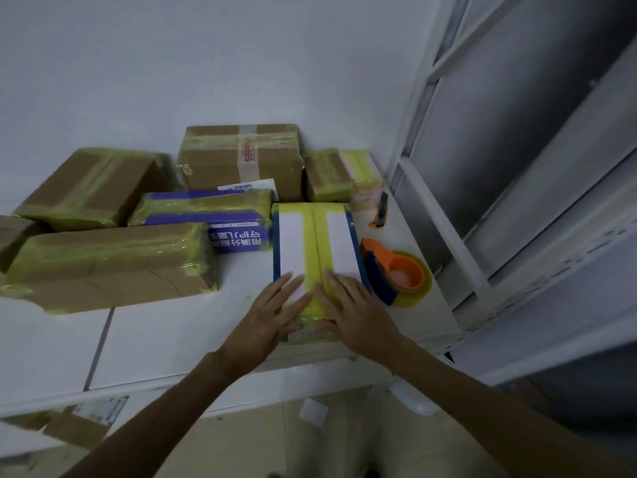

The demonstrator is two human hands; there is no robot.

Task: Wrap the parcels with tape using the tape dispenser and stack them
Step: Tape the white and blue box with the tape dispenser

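Observation:
A white parcel [336, 243] with blue edges and a yellow tape strip down its middle lies on the white table [165, 339]. My left hand [272, 315] and my right hand [351, 312] both press flat on its near end, fingers straight, one on each side of the tape strip. The orange and blue tape dispenser [396, 270] with a yellow tape roll lies on the table just right of the parcel, held by neither hand.
Several taped brown parcels [110, 267] and a purple one [206, 210] sit left and behind, against the wall. An orange utility knife [380, 212] lies behind the dispenser. A white shelf frame [448, 201] stands to the right. More parcels lie on the floor at lower left.

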